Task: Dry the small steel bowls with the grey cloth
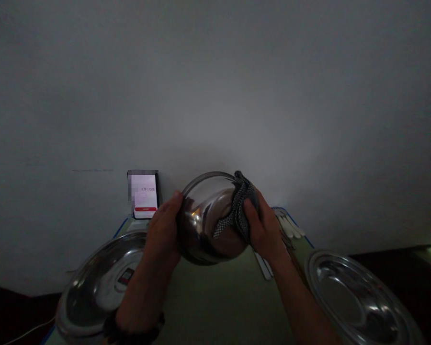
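Note:
Held up above the table is a shiny metal bowl, tilted so that its rounded side shows. My left hand grips its left edge, thumb at the rim. On the right side, my right hand clasps a black-and-white checked cloth and presses it against the bowl. Part of the cloth pattern is mirrored in the polished metal. The fingers of both hands behind the bowl are hidden.
A large metal basin with a label inside stands at the left, and another shallow metal basin at the right. A phone leans near the wall. White-handled utensils lie on the green table at the back right.

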The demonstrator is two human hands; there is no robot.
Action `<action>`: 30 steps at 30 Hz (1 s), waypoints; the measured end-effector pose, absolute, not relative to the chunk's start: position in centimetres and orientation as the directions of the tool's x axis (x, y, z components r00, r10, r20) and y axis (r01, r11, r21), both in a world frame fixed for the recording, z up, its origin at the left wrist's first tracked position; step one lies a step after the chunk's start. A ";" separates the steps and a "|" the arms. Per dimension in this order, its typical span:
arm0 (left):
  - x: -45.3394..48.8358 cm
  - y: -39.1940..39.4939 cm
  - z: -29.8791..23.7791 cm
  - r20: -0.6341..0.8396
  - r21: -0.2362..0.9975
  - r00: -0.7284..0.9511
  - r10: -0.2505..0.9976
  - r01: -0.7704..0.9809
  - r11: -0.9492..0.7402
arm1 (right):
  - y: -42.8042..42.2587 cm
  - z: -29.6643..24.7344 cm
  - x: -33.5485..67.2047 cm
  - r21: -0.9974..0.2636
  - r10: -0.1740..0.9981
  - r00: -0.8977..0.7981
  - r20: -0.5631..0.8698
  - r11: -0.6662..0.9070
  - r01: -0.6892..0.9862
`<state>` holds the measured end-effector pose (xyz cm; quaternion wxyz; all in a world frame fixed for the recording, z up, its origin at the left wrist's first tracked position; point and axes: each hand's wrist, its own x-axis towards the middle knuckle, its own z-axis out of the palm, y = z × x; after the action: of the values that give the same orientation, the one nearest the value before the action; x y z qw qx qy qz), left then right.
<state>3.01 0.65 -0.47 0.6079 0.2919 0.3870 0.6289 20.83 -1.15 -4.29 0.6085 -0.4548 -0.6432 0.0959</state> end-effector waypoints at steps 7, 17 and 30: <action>3.9 1.2 0.0 -0.160 0.709 -0.089 0.983 -0.703 0.052 | -1.3 -5.8 18.0 -0.479 0.566 0.068 0.822 0.621 0.621; 7.2 -2.0 -1.1 -0.099 0.928 0.004 0.995 -0.360 0.094 | -2.2 -4.2 17.5 -0.361 0.525 0.030 0.851 0.542 0.759; 4.2 0.6 -0.2 -0.218 0.662 0.071 0.973 -0.722 0.201 | -0.3 -5.7 19.5 -0.709 0.640 0.315 0.701 0.581 0.400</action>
<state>4.20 0.59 -0.20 0.7052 0.1958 0.3213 0.6009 19.55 -0.30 -5.70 0.6749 -0.4492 -0.5787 0.0887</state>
